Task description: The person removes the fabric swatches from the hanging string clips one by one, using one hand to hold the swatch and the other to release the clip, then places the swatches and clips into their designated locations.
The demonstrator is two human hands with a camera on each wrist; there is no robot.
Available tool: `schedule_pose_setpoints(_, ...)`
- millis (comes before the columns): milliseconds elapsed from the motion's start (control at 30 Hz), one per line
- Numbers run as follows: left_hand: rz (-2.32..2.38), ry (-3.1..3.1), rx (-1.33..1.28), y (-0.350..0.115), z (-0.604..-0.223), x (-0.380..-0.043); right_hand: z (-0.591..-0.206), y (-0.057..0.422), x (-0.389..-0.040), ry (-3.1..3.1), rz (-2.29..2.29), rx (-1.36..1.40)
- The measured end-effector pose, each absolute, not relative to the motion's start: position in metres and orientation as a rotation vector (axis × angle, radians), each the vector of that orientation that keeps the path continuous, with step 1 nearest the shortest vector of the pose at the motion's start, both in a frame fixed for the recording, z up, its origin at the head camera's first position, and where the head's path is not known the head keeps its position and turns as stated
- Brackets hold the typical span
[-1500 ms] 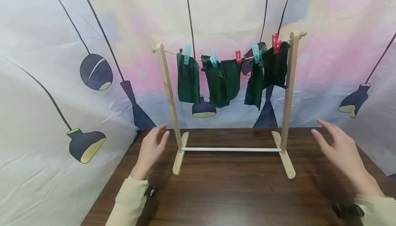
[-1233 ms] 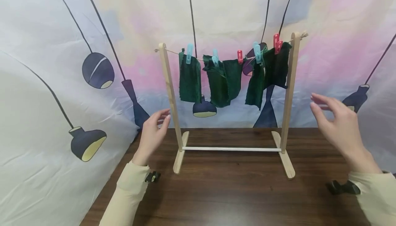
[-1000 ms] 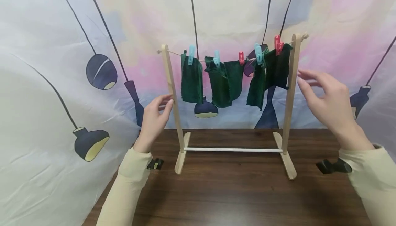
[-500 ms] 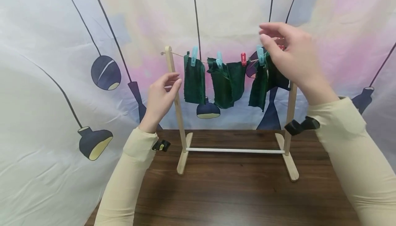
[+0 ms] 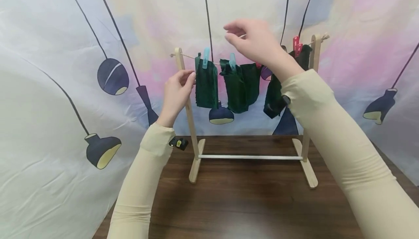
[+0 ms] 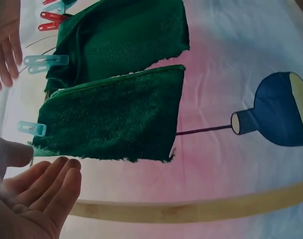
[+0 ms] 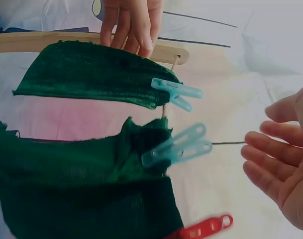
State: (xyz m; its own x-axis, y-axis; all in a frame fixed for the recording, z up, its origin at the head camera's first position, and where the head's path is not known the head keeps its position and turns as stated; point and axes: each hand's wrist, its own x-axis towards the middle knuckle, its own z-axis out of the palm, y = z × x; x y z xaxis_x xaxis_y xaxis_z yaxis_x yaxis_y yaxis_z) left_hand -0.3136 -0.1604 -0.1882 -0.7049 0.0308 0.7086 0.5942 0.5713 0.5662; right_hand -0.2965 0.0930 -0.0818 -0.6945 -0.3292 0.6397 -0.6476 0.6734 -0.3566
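Both my hands are up at the clothesline, nothing gripped. My left hand [image 5: 176, 95] sits by the left upright [image 5: 192, 126] of the pale wooden stand, right at the outer edge of the leftmost dark green rectangular cloth [image 5: 206, 82]; thumb and fingers loosely parted, narrow gap, no pinch. Can't tell if the thumb touches the cloth. That cloth hangs near the line's left end under a light-blue plastic clothespin [image 5: 206, 58]. My right hand [image 5: 256, 44] hovers above the twine line [image 5: 187, 56], fingers relaxed and spread off the thumb, clear of the second light-blue plastic clothespin [image 5: 232, 60] on the wider, bunched dark green cloth [image 5: 236, 90]. Red plastic clothespin [image 7: 203, 228] sits beyond that, mostly behind my forearm in the head view. Two more red plastic clothespins [image 5: 297, 46] hold dark green cloth [image 5: 304, 57] by the right upright [image 5: 315, 51]. Stand feet rest on the dark brown wooden desk [image 5: 248, 199]; white rod [image 5: 250, 157] joins them low down.
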Motion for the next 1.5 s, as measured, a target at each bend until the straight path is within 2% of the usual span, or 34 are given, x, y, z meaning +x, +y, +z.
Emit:
schedule_pose_setpoints(433, -1.116, -2.120, -0.449, -0.148, -0.184, -0.324, -0.077, 0.052, -0.321, -2.555, 0.649, 0.839)
schedule_pose_setpoints(867, -1.154, -2.090, -0.461, -0.146, -0.180, -0.322, -0.081, 0.045, -0.332, -2.644, 0.718, 0.892)
schedule_pose_setpoints(1500, -1.174, -2.054, -0.476, -0.148, -0.186, -0.323, -0.083, 0.039, -0.328, -2.530, 0.811, 0.833)
